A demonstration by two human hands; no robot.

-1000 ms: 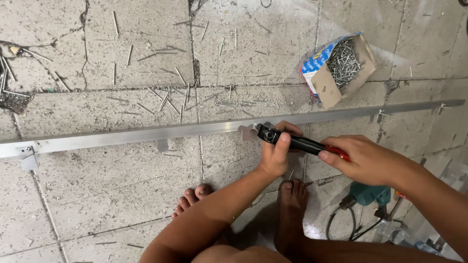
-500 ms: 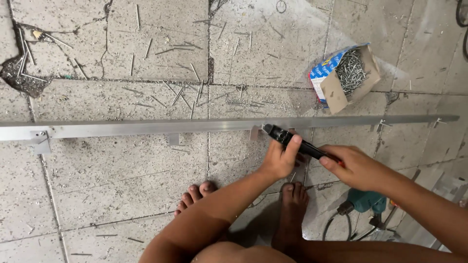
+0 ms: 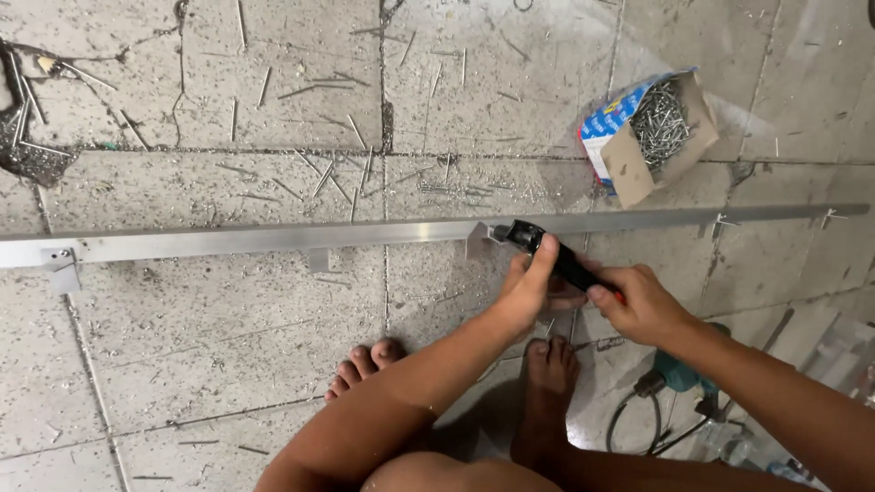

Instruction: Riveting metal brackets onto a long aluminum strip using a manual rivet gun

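Note:
A long aluminium rail point(image 3: 255, 241) lies across the tiled floor, with small metal tabs along its near edge. A black hand tool point(image 3: 547, 253) with a red end is pressed against the rail at one tab point(image 3: 478, 240). My left hand point(image 3: 527, 290) grips the tool near its head, thumb on top. My right hand point(image 3: 640, 303) holds the rear handle. Both my bare feet point(image 3: 547, 383) rest on the floor below the rail.
An open cardboard box of nails point(image 3: 649, 132) sits beyond the rail at the right. Several loose nails and metal slivers point(image 3: 328, 173) lie scattered on the cracked tiles. A teal power drill point(image 3: 679, 378) with its cord lies by my right foot.
The view has shifted so the rail and box sit lower and further right. Both hands keep their hold on the tool at the same tab.

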